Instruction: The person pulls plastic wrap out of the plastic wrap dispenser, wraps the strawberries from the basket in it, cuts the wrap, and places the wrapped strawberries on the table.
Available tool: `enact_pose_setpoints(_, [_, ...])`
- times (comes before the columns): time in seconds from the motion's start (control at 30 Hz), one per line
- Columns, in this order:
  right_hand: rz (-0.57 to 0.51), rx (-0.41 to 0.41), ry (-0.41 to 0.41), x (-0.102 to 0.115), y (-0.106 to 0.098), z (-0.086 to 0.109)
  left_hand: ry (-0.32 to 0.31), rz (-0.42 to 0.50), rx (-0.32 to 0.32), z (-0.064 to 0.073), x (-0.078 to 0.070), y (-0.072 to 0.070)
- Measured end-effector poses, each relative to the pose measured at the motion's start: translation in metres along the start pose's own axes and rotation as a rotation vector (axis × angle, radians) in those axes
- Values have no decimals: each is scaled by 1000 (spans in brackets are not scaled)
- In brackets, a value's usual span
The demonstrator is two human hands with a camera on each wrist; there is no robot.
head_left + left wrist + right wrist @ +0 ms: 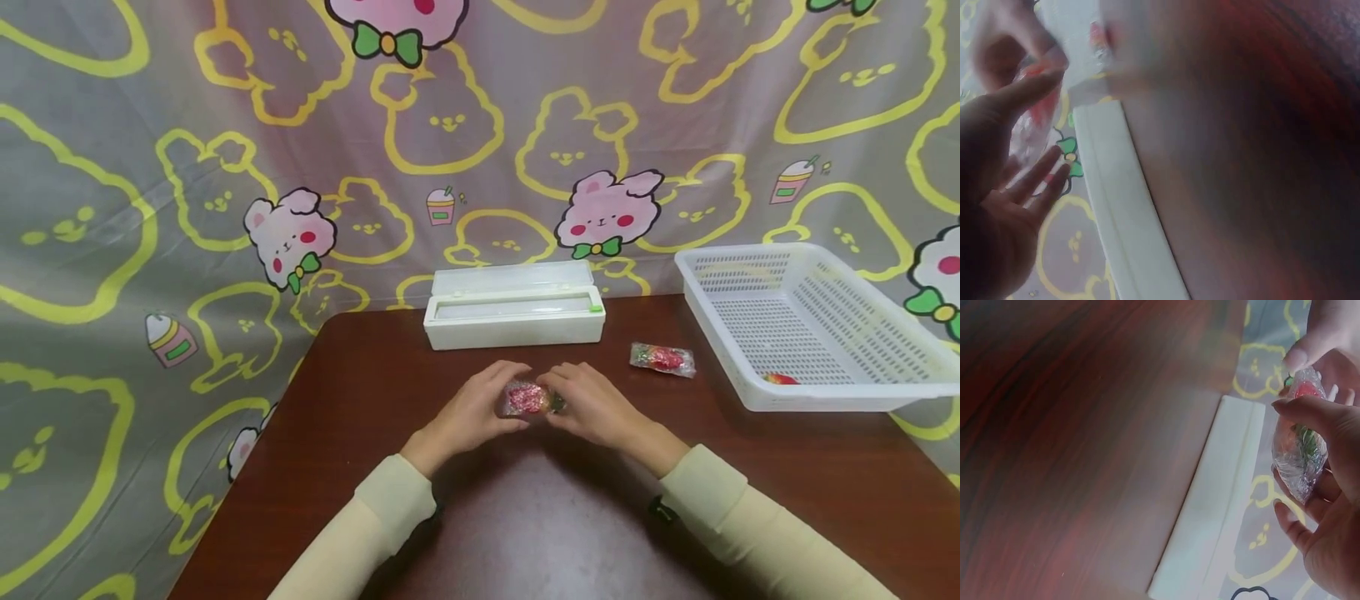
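Both hands meet over the middle of the table around a red fruit wrapped in clear film (527, 398), which shows a green part at one end. My left hand (471, 412) holds its left end between thumb and fingers. On the other end my right hand (600, 410) has its grip; in the right wrist view the right thumb lies across the crinkled film (1307, 450), fingers beneath. A white oblong box (517, 335) with its clear lid raised stands just behind the hands.
To the right lies a second film-wrapped red piece (663, 358). A white slotted plastic basket (738, 383) stands at the table's right side, with a small red-and-yellow thing (780, 379) in it. A patterned curtain (450, 108) hangs right behind the table.
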State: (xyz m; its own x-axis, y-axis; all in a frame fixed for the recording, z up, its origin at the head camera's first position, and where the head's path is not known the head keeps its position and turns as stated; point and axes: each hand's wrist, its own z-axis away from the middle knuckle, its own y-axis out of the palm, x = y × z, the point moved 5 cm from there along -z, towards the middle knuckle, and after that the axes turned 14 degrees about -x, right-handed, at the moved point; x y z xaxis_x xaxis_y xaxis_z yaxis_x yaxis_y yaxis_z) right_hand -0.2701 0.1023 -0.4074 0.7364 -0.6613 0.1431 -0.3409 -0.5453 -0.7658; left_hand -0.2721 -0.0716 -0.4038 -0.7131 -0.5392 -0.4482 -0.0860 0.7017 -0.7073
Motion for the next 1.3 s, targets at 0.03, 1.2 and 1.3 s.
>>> enact_pose_setpoints(0.03, [-12,3,2,0,0,0,31,-23,-4,0,-2,1])
enact_pose_setpoints(1.2, [-182,31,-52,9,-7,-3,35,3,32,-4,-9,4])
enact_pose_setpoints(1.3, [-175,31,-62,9,-9,-2,39,6,28,-4,-10,5])
